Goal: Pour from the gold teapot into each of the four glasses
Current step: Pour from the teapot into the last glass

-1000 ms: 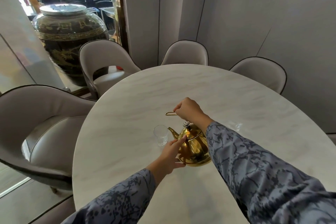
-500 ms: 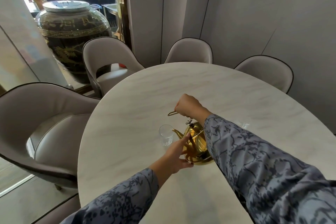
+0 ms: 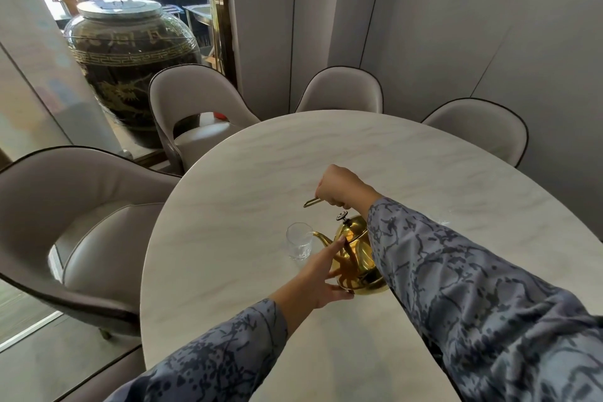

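Right hand (image 3: 339, 188) closed in a fist around the thin gold handle (image 3: 312, 202) of the gold teapot (image 3: 357, 251), with one end of the handle loop sticking out to the left of the knuckles. Left hand (image 3: 321, 274) open and flat against the near side of the teapot body, fingers (image 3: 336, 246) stretched up along the metal toward the base of the spout, thumb under the lower edge; so supporting the pot, not clasping it. Reflection of these fingers visible on the shiny gold surface. Teapot tilted to the left, its lid with a small dark knob (image 3: 342, 215) leaning the same way, the curved spout (image 3: 321, 236) reaching to the rim of a clear glass (image 3: 299, 241). Spout tip just at or above the right edge of the glass; impossible to tell if any liquid is running. Glass upright on the white marble table (image 3: 261, 173), just left of the teapot. Something faint and transparent at the right, behind the right sleeve (image 3: 456, 287), perhaps another glass, but too unclear to say. Both forearms in grey-blue sleeves with a dark branch pattern. Around the oval table several pale upholstered chairs (image 3: 341, 91) with dark piping. Beyond the chairs on the left, a big dark jar (image 3: 130, 68) with a gold pattern band and a metal lid, standing behind a glass wall.
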The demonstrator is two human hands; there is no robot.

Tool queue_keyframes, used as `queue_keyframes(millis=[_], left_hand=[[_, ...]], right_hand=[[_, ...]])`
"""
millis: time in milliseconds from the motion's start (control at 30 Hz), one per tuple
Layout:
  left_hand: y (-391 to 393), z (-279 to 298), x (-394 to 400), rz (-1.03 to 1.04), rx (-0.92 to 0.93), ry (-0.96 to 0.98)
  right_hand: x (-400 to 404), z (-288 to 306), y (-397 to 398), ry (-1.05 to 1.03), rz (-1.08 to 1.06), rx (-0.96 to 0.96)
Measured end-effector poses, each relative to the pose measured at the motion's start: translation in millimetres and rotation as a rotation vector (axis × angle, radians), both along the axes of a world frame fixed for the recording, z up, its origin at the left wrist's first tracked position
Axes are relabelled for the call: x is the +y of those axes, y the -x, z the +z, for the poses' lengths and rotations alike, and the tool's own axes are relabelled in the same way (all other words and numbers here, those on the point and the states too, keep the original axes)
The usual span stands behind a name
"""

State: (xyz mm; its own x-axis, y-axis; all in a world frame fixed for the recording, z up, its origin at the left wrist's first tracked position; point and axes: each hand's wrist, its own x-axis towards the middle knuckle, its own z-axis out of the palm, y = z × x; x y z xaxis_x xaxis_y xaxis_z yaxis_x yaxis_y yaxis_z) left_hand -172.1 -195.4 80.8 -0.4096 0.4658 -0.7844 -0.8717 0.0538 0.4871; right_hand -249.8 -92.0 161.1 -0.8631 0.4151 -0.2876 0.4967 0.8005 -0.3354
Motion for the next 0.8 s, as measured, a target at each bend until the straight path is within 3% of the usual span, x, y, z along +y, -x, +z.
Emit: queue_keyframes(millis=[800], left_hand=[[2,1,4,0.002,0.001,-0.036]], right_hand=[[-4,14,7,-0.09,-0.01,-0.072]])
